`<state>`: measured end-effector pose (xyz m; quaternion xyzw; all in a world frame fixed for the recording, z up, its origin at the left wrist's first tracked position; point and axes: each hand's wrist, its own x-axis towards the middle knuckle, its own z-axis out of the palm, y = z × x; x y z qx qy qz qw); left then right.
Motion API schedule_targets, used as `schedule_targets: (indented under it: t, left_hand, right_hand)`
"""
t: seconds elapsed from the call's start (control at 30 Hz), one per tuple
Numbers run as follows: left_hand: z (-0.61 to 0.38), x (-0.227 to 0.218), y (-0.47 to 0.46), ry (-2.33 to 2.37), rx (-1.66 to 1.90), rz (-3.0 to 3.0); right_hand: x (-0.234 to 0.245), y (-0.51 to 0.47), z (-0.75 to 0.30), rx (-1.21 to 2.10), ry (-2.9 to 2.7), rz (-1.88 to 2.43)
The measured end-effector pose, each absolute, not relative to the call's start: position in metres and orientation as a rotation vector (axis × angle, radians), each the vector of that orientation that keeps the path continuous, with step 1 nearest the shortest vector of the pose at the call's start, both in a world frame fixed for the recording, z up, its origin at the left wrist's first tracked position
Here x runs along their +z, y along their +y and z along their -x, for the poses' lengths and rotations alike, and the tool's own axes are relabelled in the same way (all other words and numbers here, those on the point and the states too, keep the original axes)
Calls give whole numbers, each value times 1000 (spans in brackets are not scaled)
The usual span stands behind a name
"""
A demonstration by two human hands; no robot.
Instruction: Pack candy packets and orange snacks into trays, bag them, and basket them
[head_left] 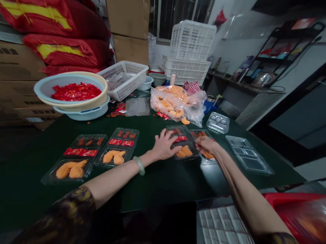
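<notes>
Barely legible: red sachet labels [80, 152]

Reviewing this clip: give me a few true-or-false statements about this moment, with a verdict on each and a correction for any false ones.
1. The left hand wears a pale green bangle at the wrist. True.
2. The right hand is lifting a white plastic crate. False: it is over a dark plastic tray holding orange pieces.
3. A pale blue bowl holds red sachets. True.
4. A clear plastic bag of orange pieces lies on the floor. False: it lies on the dark green table.
</notes>
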<state>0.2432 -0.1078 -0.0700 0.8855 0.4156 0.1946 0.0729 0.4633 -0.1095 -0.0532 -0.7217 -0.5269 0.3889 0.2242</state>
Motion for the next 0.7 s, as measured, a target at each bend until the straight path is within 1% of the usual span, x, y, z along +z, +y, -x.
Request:
schedule_targets:
  t: [0.13, 0.23, 0.33, 0.53, 0.63, 0.7]
  left_hand:
    - [-265, -91, -96, 1204, 259, -2666]
    - [-270, -97, -91, 1153, 178, -2675]
    - [-271, -94, -85, 1096, 123, -2704]
    - [-247, -71, -97, 1121, -13, -2790]
    - [-210, -62, -119, 1095, -179, -2702]
    - [-181, -58, -129, 1087, -333, -2639]
  right_hand:
    - [-64, -101, -455, 766, -1586, 2233]
    - [-72, -106, -437, 491, -1770, 2253]
    - [-81, -111, -421, 338, -1931, 2233]
    - [-84, -132, -384, 220, -2101, 2162]
    - [-83, -160, -347, 225, -2197, 2005]
    - [-80, -174, -334, 300, -2269, 1834]
